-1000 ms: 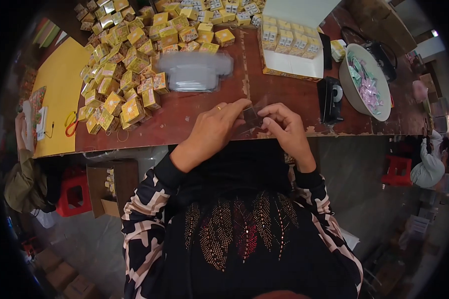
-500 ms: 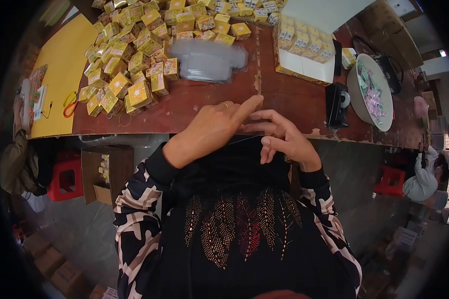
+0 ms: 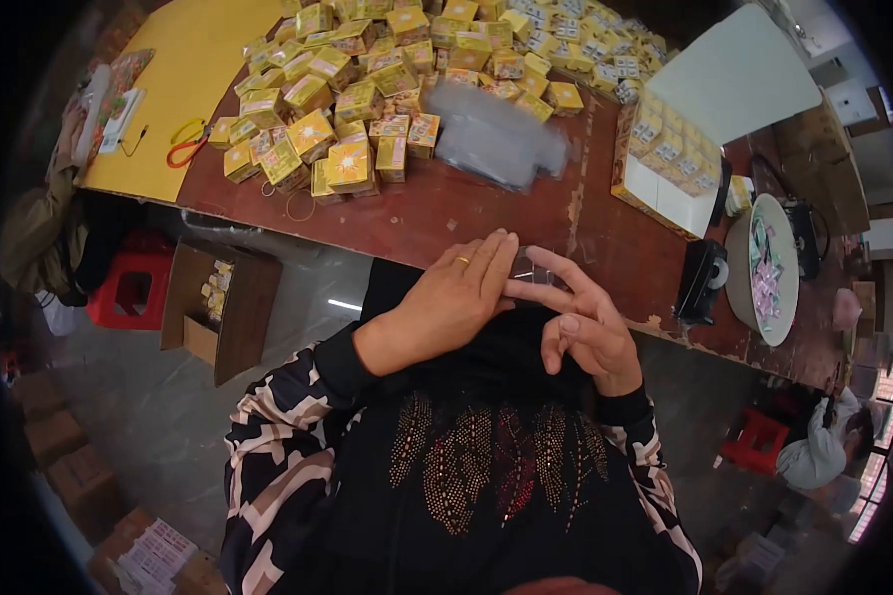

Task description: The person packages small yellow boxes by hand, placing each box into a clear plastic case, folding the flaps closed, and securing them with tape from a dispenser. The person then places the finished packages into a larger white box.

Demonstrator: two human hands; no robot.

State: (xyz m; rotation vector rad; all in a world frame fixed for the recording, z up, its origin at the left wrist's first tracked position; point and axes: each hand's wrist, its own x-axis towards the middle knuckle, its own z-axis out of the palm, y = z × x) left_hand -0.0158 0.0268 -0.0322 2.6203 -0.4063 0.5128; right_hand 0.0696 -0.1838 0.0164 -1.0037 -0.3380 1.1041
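Between my two hands, just off the table's front edge, is a piece of clear plastic packaging (image 3: 528,268); its full shape is hard to make out. My left hand (image 3: 453,297) has its fingers straight and pressed together against the packaging's left side, the thumb hidden below. On the other side, my right hand (image 3: 595,322) holds it at the index and middle fingertips, its thumb apart. Beyond my hands lies a stack of flat clear plastic packaging (image 3: 499,137). Left of that stack is a heap of small yellow boxes (image 3: 352,164).
An open display carton (image 3: 620,188) with rows of small boxes stands right. Near it are a black tape dispenser (image 3: 701,283) and a bowl (image 3: 786,322) of wrapped pieces. Scissors (image 3: 187,144) lie left. Below are a cardboard box (image 3: 258,327) and red stools (image 3: 134,288). People sit at both sides.
The view has turned and shifted, so the table now slants down to the right. My hands are still together; the clear packaging between them shows more plainly, and my right fingers have spread.
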